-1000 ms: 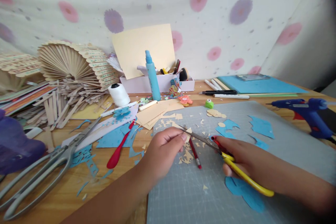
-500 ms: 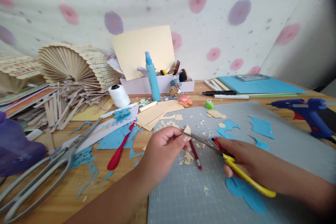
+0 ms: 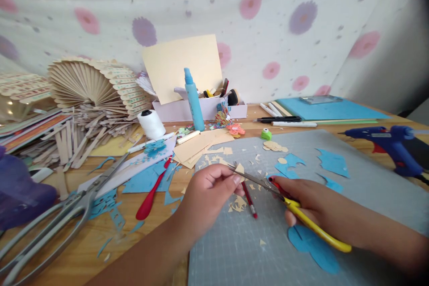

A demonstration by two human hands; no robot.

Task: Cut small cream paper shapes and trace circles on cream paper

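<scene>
Just below centre, our left hand point(image 3: 212, 194) is pinching the cream scrap point(image 3: 239, 170), likely steadying it for the blades point(image 3: 254, 179); at lower right, our right hand point(image 3: 310, 199) is gripping the scissors point(image 3: 295, 209), seemingly angling them leftward so they are reaching the scrap.

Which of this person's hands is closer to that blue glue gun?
Right. The right hand, holding yellow-handled scissors, is left of the glue gun and nearer the camera; the left hand, pinching a cream paper piece, is farther left.
</scene>
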